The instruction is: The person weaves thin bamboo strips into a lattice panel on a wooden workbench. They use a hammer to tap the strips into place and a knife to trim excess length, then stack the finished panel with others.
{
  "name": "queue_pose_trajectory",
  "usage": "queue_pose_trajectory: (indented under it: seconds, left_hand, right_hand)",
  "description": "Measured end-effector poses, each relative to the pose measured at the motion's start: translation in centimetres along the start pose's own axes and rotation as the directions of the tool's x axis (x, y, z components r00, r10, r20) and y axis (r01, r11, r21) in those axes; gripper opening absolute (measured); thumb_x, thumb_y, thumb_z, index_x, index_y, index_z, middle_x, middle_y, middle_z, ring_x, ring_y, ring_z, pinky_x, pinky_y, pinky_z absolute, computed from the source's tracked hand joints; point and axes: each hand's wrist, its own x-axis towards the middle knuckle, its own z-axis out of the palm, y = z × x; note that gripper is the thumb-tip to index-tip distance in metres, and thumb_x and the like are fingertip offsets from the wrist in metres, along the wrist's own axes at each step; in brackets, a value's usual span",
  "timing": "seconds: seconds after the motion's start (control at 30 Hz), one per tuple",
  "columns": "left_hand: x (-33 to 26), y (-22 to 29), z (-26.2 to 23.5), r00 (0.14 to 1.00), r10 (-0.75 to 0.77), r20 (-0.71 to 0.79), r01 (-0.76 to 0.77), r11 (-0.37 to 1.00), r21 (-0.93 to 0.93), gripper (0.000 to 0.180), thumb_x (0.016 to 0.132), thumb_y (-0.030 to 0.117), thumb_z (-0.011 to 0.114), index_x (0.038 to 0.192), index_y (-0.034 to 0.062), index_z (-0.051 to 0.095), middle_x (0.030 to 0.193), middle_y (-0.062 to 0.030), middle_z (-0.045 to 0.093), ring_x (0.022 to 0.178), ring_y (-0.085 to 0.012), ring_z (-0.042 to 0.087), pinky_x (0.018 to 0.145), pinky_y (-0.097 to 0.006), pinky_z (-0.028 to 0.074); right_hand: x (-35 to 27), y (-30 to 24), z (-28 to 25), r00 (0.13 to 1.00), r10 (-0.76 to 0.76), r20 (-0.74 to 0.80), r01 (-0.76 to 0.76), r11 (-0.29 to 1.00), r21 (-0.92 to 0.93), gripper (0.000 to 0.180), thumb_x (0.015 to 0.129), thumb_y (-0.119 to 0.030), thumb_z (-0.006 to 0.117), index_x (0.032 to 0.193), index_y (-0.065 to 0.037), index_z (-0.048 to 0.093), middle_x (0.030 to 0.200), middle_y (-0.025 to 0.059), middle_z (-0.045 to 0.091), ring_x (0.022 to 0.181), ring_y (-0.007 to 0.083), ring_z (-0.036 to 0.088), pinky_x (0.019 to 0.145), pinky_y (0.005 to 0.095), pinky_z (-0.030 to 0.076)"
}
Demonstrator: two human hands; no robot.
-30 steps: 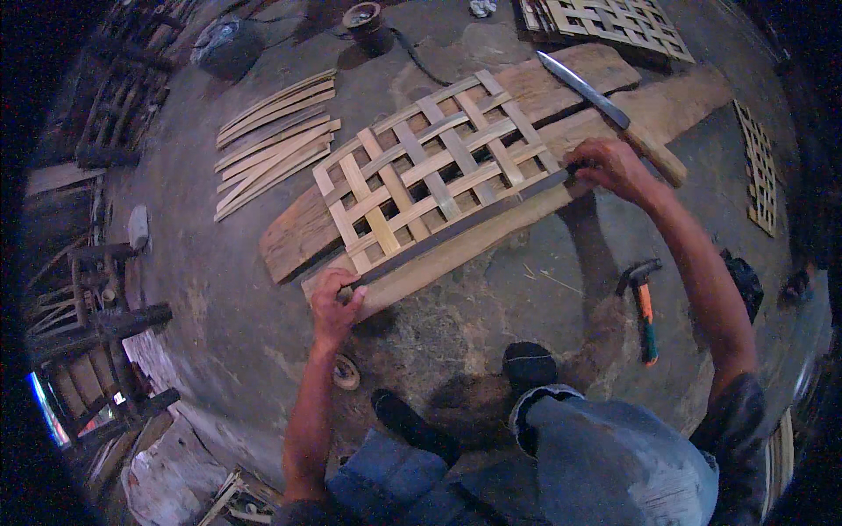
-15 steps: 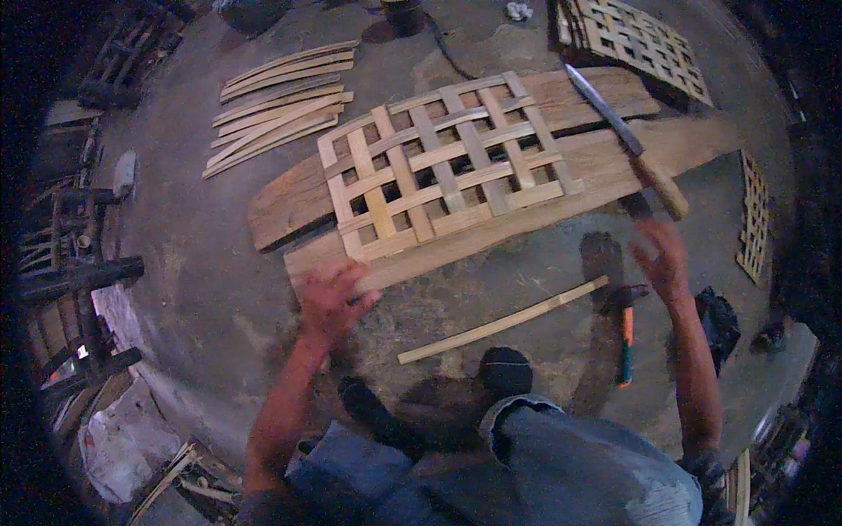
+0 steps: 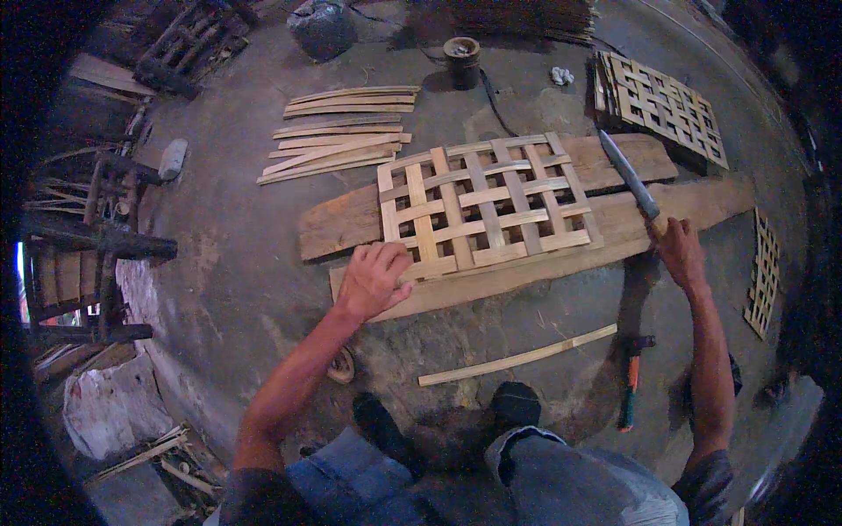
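A woven lattice panel of pale wooden strips point(image 3: 452, 219) lies across two wooden planks point(image 3: 491, 279) on the floor. My left hand point(image 3: 375, 279) rests at the panel's near left corner, its fingers curled over the edge there. At the right, my right hand point(image 3: 680, 250) is wrapped round the wooden handle of a long knife point(image 3: 630, 175). The blade lies over the planks, pointing away and to the left, beside the panel's right side. A single loose strip point(image 3: 517, 355) lies on the floor between the planks and my feet.
A hammer point(image 3: 631, 386) with an orange and green handle lies near my right forearm. Loose strips point(image 3: 338, 131) lie at the far left. Stacked lattice panels point(image 3: 671, 110) are at the far right, another panel point(image 3: 765, 273) nearer. A bucket point(image 3: 461, 63) stands at the back.
My right hand has gone from hovering near the knife to closing on its handle. My left hand has come onto the panel's corner. The whole view has shifted, showing more of the far floor.
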Motion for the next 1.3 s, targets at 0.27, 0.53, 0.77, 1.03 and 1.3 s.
queue_pose_trajectory:
  seconds: [0.27, 0.53, 0.77, 1.03, 1.3]
  left_hand:
    - [7.1, -3.8, -8.1, 0.943, -0.064, -0.326, 0.041, 0.996, -0.078, 0.017, 0.084, 0.018, 0.066, 0.093, 0.0036, 0.062, 0.096, -0.0114, 0.059, 0.084, -0.0318, 0.061, 0.072, -0.041, 0.050]
    - [11.2, -4.3, -13.7, 0.908, -0.208, -0.363, 0.083, 0.940, -0.331, 0.028, 0.094, 0.024, 0.060, 0.093, -0.0034, 0.060, 0.094, -0.0169, 0.058, 0.086, -0.0358, 0.060, 0.077, -0.040, 0.048]
    - [9.3, -2.4, -10.2, 0.899, -0.340, -0.275, 0.214, 0.891, -0.401, 0.031, 0.088, 0.028, 0.068, 0.096, -0.0027, 0.064, 0.095, -0.0163, 0.063, 0.088, -0.0329, 0.062, 0.079, -0.038, 0.049]
    - [9.1, 1.8, -8.3, 0.682, -0.675, -0.281, 0.278, 0.595, -0.755, 0.036, 0.084, 0.029, 0.075, 0.104, 0.0000, 0.069, 0.081, -0.0128, 0.071, 0.071, -0.0117, 0.064, 0.064, -0.029, 0.050]
    - [8.9, 2.4, -8.0, 0.688, -0.659, -0.303, 0.385, 0.686, -0.618, 0.040, 0.089, 0.038, 0.070, 0.106, 0.0016, 0.068, 0.068, -0.0109, 0.064, 0.056, -0.0153, 0.053, 0.053, -0.033, 0.042]
  right_hand:
    - [-2.5, 1.0, 3.7, 0.983, 0.037, -0.180, 0.003, 0.977, 0.215, 0.058, 0.088, -0.017, 0.067, 0.136, 0.003, 0.041, 0.126, 0.0204, 0.047, 0.114, 0.0355, 0.052, 0.094, 0.0414, 0.044]
    - [-5.8, -6.4, -4.8, 0.950, 0.103, -0.296, 0.068, 0.854, 0.516, 0.060, 0.091, -0.019, 0.061, 0.142, 0.003, 0.038, 0.137, 0.0194, 0.050, 0.124, 0.0273, 0.050, 0.104, 0.0389, 0.039]
    - [-4.4, -22.0, -12.3, 0.944, -0.318, 0.089, 0.251, 0.865, 0.434, 0.071, 0.081, -0.008, 0.069, 0.144, -0.002, 0.037, 0.128, 0.0215, 0.054, 0.110, 0.0369, 0.060, 0.093, 0.0413, 0.049]
    - [-2.6, -25.8, -13.6, 0.857, -0.481, 0.186, 0.382, 0.834, 0.398, 0.077, 0.081, -0.015, 0.070, 0.148, -0.012, 0.033, 0.113, 0.0167, 0.058, 0.090, 0.0389, 0.064, 0.075, 0.0461, 0.054]
    - [-2.0, -27.1, -17.7, 0.872, -0.488, 0.048, 0.414, 0.786, 0.460, 0.084, 0.074, -0.004, 0.072, 0.148, -0.011, 0.035, 0.112, 0.0197, 0.058, 0.090, 0.0381, 0.062, 0.077, 0.0440, 0.052]
